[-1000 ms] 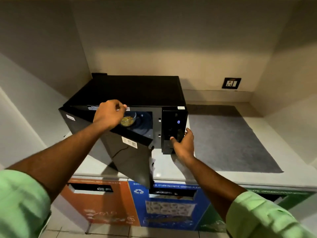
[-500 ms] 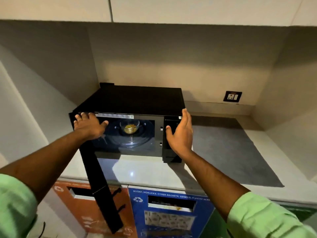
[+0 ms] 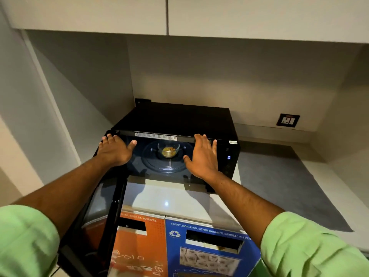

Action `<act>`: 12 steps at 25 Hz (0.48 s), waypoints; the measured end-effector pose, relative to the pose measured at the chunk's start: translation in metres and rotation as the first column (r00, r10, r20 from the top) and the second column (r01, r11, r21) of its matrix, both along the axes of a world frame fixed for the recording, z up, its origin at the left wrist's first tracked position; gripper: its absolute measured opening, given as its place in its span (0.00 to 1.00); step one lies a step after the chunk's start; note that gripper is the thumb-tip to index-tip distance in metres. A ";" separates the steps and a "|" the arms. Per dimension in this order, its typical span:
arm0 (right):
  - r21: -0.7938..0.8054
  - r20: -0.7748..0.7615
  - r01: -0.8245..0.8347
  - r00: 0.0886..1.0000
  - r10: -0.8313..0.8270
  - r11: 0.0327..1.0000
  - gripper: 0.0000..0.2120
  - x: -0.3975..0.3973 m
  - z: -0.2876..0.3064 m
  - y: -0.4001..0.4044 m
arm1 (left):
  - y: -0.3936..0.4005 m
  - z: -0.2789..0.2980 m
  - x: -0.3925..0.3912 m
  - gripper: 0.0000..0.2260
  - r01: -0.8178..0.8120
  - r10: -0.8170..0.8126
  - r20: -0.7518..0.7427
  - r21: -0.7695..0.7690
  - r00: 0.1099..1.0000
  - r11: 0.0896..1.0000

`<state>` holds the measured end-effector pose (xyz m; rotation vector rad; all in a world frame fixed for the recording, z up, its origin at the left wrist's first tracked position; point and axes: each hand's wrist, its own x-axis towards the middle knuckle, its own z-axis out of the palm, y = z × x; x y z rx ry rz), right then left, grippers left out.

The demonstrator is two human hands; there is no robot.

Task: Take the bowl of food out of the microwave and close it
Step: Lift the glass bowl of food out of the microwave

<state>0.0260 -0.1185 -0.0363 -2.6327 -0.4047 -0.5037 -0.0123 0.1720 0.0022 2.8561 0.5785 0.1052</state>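
Note:
A black microwave (image 3: 179,118) stands on the pale counter (image 3: 171,198), its door (image 3: 103,206) swung wide open to the left. Inside, a small clear glass bowl (image 3: 168,151) with yellow food sits in the middle of the glass turntable (image 3: 157,166). My left hand (image 3: 114,150) is at the left side of the opening, fingers spread, holding nothing. My right hand (image 3: 201,156) is at the right side of the opening, also spread and empty. Both hands are in front of the bowl, one on each side, apart from it.
The control panel (image 3: 228,157) shows a blue 0. A grey mat (image 3: 279,186) covers the counter to the right. A wall socket (image 3: 287,120) is on the back wall. Overhead cabinets (image 3: 179,15) hang above. Orange (image 3: 137,244) and blue (image 3: 209,248) waste bins sit below the counter.
The door has swung from half open to fully open. My left hand let go of it and spread at the opening. My right hand moved left from the control panel to the opening's right side.

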 end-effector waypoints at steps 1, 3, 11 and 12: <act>-0.027 -0.006 -0.002 1.000 0.002 1.000 0.43 0.002 0.000 0.010 | 0.006 0.000 -0.002 0.42 0.010 -0.010 0.005 0.009 1.000 1.000; -0.068 -0.015 0.024 1.000 -0.025 0.997 0.44 0.005 -0.003 0.019 | 0.011 -0.001 -0.005 0.41 0.030 -0.031 0.029 0.037 0.999 0.999; -0.142 0.036 0.146 0.989 -0.142 0.979 0.50 0.009 -0.028 0.037 | 0.026 -0.022 -0.022 0.39 0.051 -0.083 0.119 0.252 0.989 0.966; -0.122 0.038 0.160 0.987 -0.157 0.980 0.50 0.009 -0.029 0.040 | 0.026 -0.024 -0.023 0.39 0.047 -0.088 0.133 0.280 0.987 0.959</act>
